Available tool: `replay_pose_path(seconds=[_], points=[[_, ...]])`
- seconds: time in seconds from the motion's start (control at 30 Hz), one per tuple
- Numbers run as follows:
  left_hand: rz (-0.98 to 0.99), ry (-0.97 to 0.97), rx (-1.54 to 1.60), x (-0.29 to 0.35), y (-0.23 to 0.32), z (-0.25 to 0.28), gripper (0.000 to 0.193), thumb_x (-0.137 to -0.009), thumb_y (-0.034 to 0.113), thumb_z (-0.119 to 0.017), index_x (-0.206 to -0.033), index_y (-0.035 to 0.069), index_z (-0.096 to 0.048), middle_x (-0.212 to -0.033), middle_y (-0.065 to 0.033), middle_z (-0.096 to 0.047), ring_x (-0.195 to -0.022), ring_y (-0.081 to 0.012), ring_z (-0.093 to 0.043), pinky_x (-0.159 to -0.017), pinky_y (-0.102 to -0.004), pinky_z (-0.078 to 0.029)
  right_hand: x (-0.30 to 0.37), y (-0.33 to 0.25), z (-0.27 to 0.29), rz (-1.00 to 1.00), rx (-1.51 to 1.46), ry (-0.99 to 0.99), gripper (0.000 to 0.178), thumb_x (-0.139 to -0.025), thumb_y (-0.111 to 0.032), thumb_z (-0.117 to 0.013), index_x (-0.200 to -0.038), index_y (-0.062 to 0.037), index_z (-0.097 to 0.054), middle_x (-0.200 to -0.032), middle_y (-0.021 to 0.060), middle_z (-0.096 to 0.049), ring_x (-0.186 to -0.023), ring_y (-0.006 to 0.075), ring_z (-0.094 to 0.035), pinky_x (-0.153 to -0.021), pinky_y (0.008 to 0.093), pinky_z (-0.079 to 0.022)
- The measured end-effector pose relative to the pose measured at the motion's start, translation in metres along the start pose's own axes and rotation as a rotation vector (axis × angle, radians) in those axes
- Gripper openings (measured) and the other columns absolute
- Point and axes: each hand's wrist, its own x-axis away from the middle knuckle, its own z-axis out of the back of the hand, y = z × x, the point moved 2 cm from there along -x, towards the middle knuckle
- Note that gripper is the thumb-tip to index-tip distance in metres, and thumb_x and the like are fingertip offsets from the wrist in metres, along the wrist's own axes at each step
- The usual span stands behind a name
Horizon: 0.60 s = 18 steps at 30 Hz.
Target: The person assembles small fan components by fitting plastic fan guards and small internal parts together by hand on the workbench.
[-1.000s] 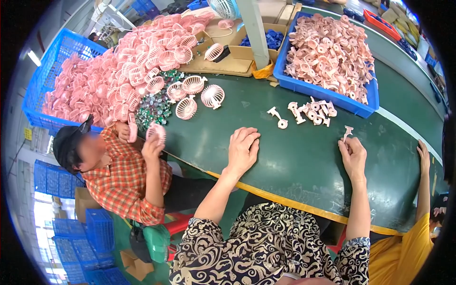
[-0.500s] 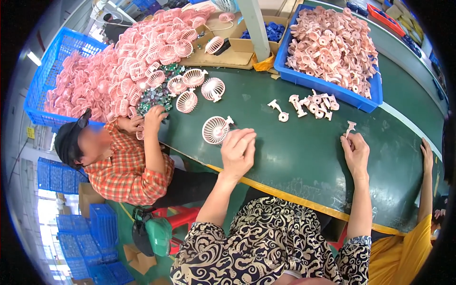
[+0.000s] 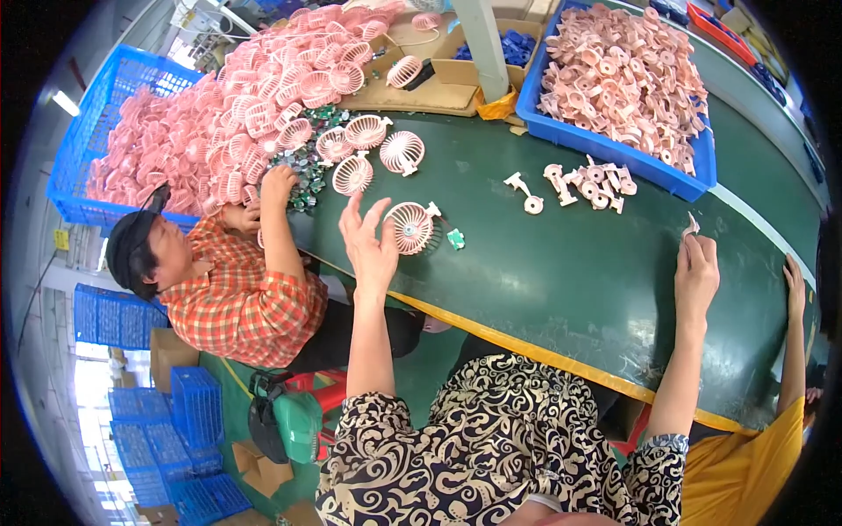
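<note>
My left hand [image 3: 370, 250] is raised over the green table, its fingers spread and nothing held. Right beside it lies a round pink fan housing [image 3: 410, 230] with a short stem; I cannot tell whether a fingertip touches it. A small green circuit board [image 3: 455, 238] sits at the housing's right. Further right, my right hand [image 3: 697, 280] pinches a small pink plastic bracket [image 3: 692, 225] between thumb and fingers, its tip pointing up. Several more pink fan housings [image 3: 402, 152] lie beyond my left hand. Loose pink brackets [image 3: 596, 184] form a small group between the hands.
A blue tray [image 3: 614, 158] heaped with pink brackets stands at the back. To the far left, a blue crate [image 3: 79, 158] and a large pile of pink housings [image 3: 298, 66] crowd the table. A seated person in a checked shirt [image 3: 237, 316] works at left; another person's hand [image 3: 794, 285] rests at right.
My left hand has opened and moved left, off the fan housing's stem, and the green circuit board now shows. The right hand has moved right with the bracket.
</note>
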Motion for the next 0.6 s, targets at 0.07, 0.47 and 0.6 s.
replay_pose_path(seconds=[0.07, 0.47, 0.6], points=[[0.096, -0.105, 0.076, 0.003, -0.008, -0.002, 0.031, -0.091, 0.011, -0.069, -0.122, 0.014, -0.072, -0.143, -0.0225, -0.054, -0.135, -0.0409, -0.047, -0.112, -0.0480, -0.040, 0.004, -0.004, -0.001, -0.003, 0.014, -0.061, 0.012, -0.096, -0.008, -0.067, -0.106, -0.0022, -0.070, -0.104, 0.0123, -0.065, -0.087, 0.0317, -0.067, -0.076, 0.0410, -0.053], [0.187, -0.819, 0.670, 0.057, 0.109, -0.014, 0.021, -0.097, 0.013, -0.069, -0.115, 0.005, -0.075, -0.099, -0.0061, -0.071, -0.080, -0.0128, -0.063, -0.075, -0.0280, -0.051, 0.007, -0.018, -0.010, 0.013, -0.084, -0.146, 0.014, -0.094, -0.008, -0.069, -0.106, -0.0028, -0.072, -0.110, 0.0132, -0.065, -0.090, 0.0314, -0.068, -0.078, 0.0388, -0.055], [0.157, -1.154, 0.924, 0.073, 0.169, -0.015, 0.044, -0.096, 0.007, -0.069, -0.140, 0.008, -0.061, -0.094, 0.0014, -0.065, -0.069, -0.0035, -0.054, -0.061, -0.0214, -0.046, 0.006, -0.010, -0.014, -0.023, -0.194, -0.161, 0.015, -0.092, -0.008, -0.072, -0.106, -0.0032, -0.073, -0.106, 0.0113, -0.065, -0.081, 0.0263, -0.069, -0.073, 0.0347, -0.055]])
